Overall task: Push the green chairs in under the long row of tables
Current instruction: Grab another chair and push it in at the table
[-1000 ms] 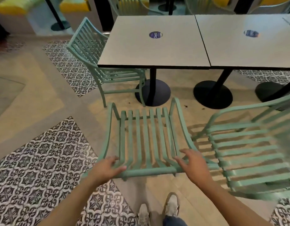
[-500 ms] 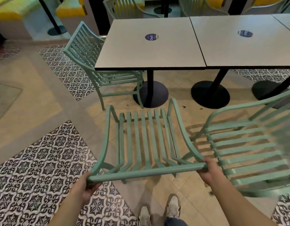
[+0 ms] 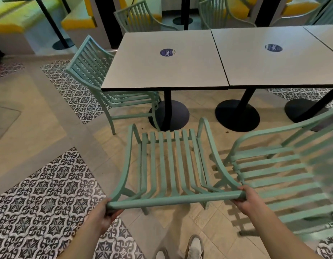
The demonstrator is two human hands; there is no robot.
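**Green chair held at both ends of its top rail, short of the tables**

The pale green slatted metal chair (image 3: 169, 165) stands in front of the person, its seat pointing toward the long row of grey square-topped tables (image 3: 165, 60), and its front edge lies near the black round pedestal base (image 3: 173, 114) of the leftmost table rather than under the top. The left hand (image 3: 104, 215) grips the left end of the chair's top rail, fingers wrapped beneath it and mostly hidden by the bar. The right hand (image 3: 246, 199) grips the rail's right end, thumb on top; its fingertips are also out of sight behind the tube.

Just beside it on the right, a second green slatted chair (image 3: 281, 176) is blurred and cut off by the frame edge. A third green chair (image 3: 98, 75) sits at the table's left end, its seat partly tucked under the top. Round dark blue stickers (image 3: 167, 52) mark the tabletops; their print is hard to read. Light-coloured shoes (image 3: 194, 247) show at the bottom edge, partly cropped, on the tan and patterned tile floor (image 3: 40, 193).
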